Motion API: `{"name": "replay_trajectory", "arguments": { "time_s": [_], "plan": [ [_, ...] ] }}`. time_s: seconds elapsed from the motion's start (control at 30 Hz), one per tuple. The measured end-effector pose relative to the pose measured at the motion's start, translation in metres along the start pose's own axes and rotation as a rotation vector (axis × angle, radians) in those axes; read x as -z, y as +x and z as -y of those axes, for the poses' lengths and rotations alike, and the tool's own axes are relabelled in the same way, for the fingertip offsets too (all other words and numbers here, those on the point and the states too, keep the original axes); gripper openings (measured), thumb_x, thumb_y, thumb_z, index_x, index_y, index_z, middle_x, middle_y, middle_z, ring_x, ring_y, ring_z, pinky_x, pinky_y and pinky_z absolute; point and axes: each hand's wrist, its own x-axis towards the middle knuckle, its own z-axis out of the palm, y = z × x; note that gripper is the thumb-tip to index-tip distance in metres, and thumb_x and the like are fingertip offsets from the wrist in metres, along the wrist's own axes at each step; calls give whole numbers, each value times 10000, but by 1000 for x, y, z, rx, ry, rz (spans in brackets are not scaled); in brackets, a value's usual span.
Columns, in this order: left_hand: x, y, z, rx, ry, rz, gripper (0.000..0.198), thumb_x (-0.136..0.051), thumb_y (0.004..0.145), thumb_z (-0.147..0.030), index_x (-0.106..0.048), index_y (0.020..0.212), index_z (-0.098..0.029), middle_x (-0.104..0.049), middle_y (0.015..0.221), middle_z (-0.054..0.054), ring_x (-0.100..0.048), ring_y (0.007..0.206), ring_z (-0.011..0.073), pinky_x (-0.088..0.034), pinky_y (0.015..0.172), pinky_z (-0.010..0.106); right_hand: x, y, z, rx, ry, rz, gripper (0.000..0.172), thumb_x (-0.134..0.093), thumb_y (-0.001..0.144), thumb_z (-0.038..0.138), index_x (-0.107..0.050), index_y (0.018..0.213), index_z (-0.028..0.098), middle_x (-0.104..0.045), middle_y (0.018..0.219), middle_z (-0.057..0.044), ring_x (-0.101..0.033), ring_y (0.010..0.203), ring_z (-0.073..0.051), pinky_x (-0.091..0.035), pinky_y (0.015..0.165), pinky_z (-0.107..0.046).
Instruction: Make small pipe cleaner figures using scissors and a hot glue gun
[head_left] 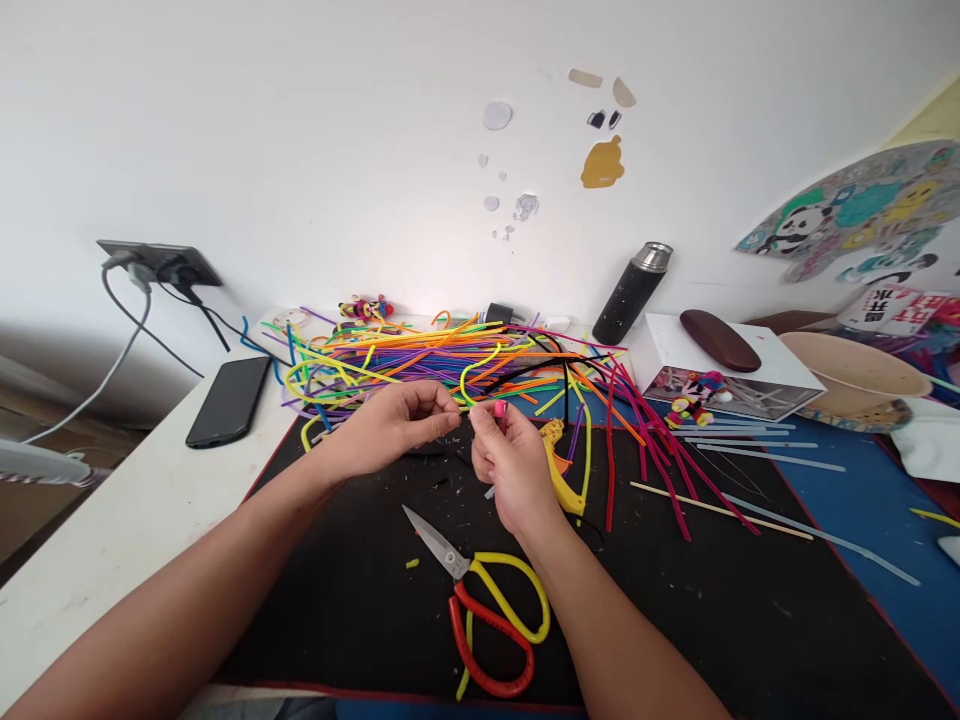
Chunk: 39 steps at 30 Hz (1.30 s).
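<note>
My left hand (397,428) pinches thumb and finger together at one end of a yellow-green pipe cleaner (466,378), whose free part curls upward. Close beside it, my right hand (516,468) is closed on the same pipe cleaner. A small pink piece (500,409) shows at the right fingertips; its kind is unclear. Below the hands, scissors (452,562) with one red and one yellow handle lie on the black mat (337,590). A yellow banana-shaped object (566,485) rests just right of my right hand, partly hidden by it.
Behind the hands lies a heap of colourful pipe cleaners (420,350). A phone (229,402) is at left. To the right are a black thermos (634,292), a white box (750,385) with a brown case (720,340), a small figure (699,398), a wooden stick (720,510) and a bowl (855,365).
</note>
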Motion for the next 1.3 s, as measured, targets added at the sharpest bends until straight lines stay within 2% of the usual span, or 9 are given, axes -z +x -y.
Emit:
{"name": "replay_trajectory", "arguments": {
  "time_s": [0.2,0.4,0.63,0.8,0.97,1.3],
  "plan": [
    [0,0,2,-3,-19,15,366,-707,956,-519,-612,904,-169,-464,671,-64,-324,577,90,-240,527,216,1,-2,-1,24,-14,2,456,-864,804,577,-601,863,210,-353,520,133,-268,405,-46,-170,403,-204],
    [-1,-1,-3,23,-65,24,400,-760,907,-542,-617,892,-168,-483,659,-65,-364,564,87,-265,521,215,0,-2,0,37,-26,-26,438,-869,801,553,-612,870,205,-365,537,130,-273,412,-44,-177,406,-206],
    [0,1,2,136,-283,83,445,-689,952,-591,-664,887,-151,-523,634,-31,-358,519,79,-210,478,217,0,-2,3,66,-7,-38,437,-867,788,564,-612,847,214,-367,541,123,-258,417,-50,-177,401,-213],
    [-2,2,2,202,-406,73,420,-750,902,-546,-667,816,-143,-516,603,-16,-353,492,78,-177,447,216,0,-2,2,66,-3,-26,444,-870,789,568,-601,841,219,-360,552,122,-256,419,-50,-180,402,-216],
    [-2,2,3,213,-447,93,378,-798,872,-484,-643,802,-146,-518,601,-22,-345,483,66,-170,441,202,-1,-3,3,61,-9,-19,442,-875,783,557,-600,840,215,-371,559,120,-261,419,-45,-183,404,-213],
    [-4,3,3,233,-470,100,396,-845,815,-478,-627,783,-149,-508,578,-32,-333,468,60,-156,437,204,0,-3,1,47,-16,-5,436,-867,790,559,-613,851,210,-399,561,115,-272,418,-45,-189,404,-210]
  ]
}}
